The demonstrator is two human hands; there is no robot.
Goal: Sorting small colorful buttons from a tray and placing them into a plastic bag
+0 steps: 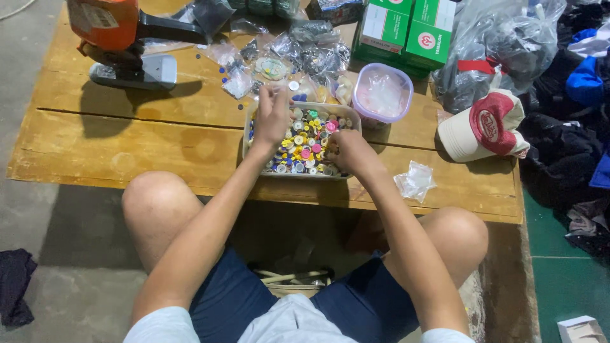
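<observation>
A clear rectangular tray (246, 145) full of many small coloured buttons (307, 147) rests on a low wooden table (159, 140). My left hand (272, 114) hovers over the tray's far left corner with its fingertips pinched together, apparently on something small. My right hand (346, 151) lies in the buttons at the tray's right side, fingers curled into the pile. My bare knees frame the table's front edge.
Small plastic bags (305, 47) of buttons lie behind the tray. A round clear tub (381, 94), green boxes (406, 28), a red and white cap (486, 126), a loose bag (415, 181) and an orange and black machine (121, 38) are also on the table. Clothes are piled at right.
</observation>
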